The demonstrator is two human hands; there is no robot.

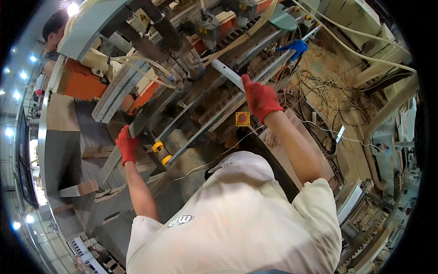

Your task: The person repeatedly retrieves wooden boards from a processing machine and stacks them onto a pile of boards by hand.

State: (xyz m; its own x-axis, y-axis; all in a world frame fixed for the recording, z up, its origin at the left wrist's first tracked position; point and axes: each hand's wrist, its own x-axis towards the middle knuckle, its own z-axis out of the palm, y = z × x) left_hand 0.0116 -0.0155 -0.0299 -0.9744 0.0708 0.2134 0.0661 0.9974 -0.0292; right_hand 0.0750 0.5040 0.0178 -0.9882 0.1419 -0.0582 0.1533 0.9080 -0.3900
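Both my hands wear red gloves. My left hand [127, 145] is closed around a long grey strip [145, 116] that slants up to the right toward the machine. My right hand [259, 98] grips the near end of a pale narrow strip [226, 73] lying along the machine's feed rail [214, 116]. Both arms reach forward over my white shirt, the left one out to the side, the right one up the middle.
Two yellow rollers [158, 146] and a red button on a yellow box [242, 118] sit on the rail. Orange machine housing [80, 83], pale hoses [137, 66], a blue fitting [297, 46], tangled cords [325, 86], short wooden blocks [86, 187]. Another person [54, 31] stands far left.
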